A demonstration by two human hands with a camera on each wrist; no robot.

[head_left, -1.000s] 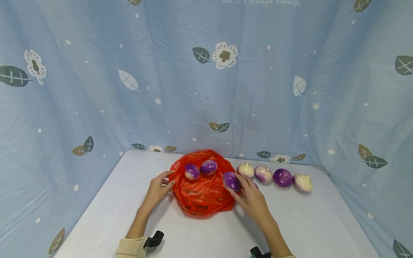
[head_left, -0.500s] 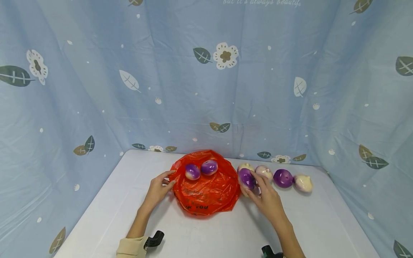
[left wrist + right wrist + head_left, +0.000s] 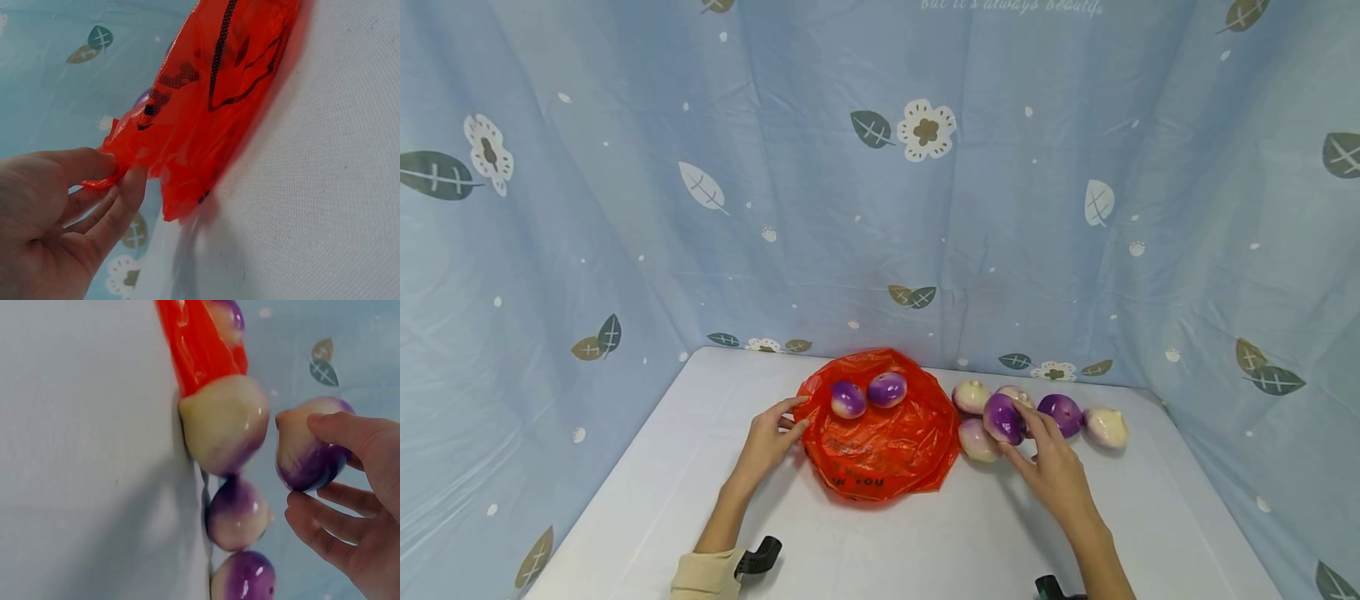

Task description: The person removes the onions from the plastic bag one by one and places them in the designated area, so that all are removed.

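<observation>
In the head view my left hand (image 3: 772,439) pinches the left edge of a red plastic bag (image 3: 880,458). The left wrist view shows thumb and fingers on the crumpled film. Two purple-and-white turnips lie at the bag, the left one (image 3: 847,400) beside the right one (image 3: 887,389). My right hand (image 3: 1052,471) holds another turnip (image 3: 1003,418) between thumb and fingertips, lifted above the table. In the right wrist view this turnip (image 3: 312,447) has a cream, pointed side and a purple side. A pale turnip (image 3: 977,441) rests by the bag's right edge.
Behind the held turnip, a row of turnips runs along the back right: a cream one (image 3: 971,397), one partly hidden (image 3: 1017,394), a purple one (image 3: 1063,412) and a cream one (image 3: 1107,427). The white table (image 3: 880,558) meets a blue patterned curtain (image 3: 805,250).
My right hand has moved right from the bag's edge with the held turnip. The pale turnip by the bag has come into fuller view. The left hand stays at the bag.
</observation>
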